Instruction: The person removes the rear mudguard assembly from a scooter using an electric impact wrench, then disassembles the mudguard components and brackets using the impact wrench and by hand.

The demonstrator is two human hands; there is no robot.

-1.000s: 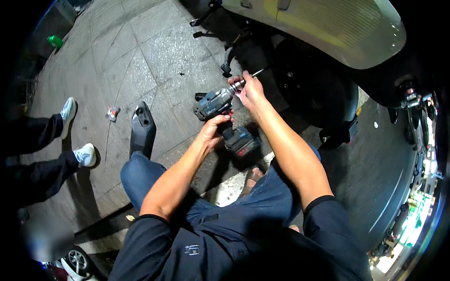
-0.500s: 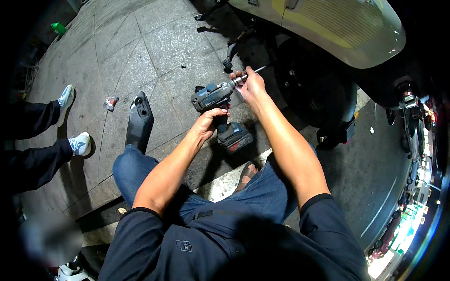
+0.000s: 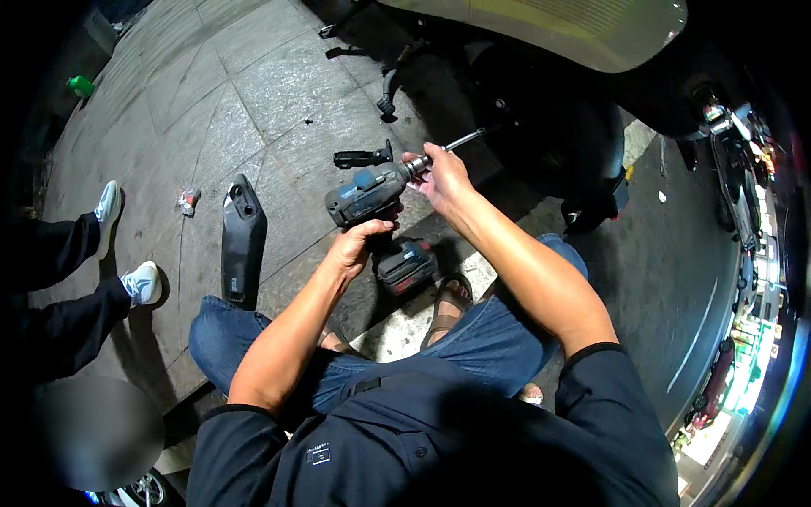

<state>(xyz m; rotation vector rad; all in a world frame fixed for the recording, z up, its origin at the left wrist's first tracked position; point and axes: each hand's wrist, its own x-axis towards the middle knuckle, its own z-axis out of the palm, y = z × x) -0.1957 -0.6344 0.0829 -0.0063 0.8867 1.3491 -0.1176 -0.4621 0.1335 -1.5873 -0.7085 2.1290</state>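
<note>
My left hand [image 3: 356,247] is wrapped round the handle of a blue-and-black cordless impact driver [image 3: 365,191]. Its thick battery [image 3: 407,267] hangs below, over the pavement edge. At the driver's nose, the fingers of my right hand [image 3: 446,177] are closed around the collar where a long thin metal bit [image 3: 465,139] comes out. The bit points right, toward the dark wheel area of a scooter; whether its tip touches anything cannot be made out. A small black part [image 3: 361,158] lies on the paving just beyond the driver.
The scooter's pale body panel [image 3: 583,29] overhangs at the upper right. A long black plastic cover [image 3: 243,241] lies by my left knee, near a small crumpled packet [image 3: 187,202]. Another person's shoes [image 3: 142,283] stand at the left. A green bottle [image 3: 81,86] sits far left.
The view has shifted, and the driver sits slightly lower and further left. More of the bit shows beyond my right fingers. The black part behind the driver has come into fuller sight.
</note>
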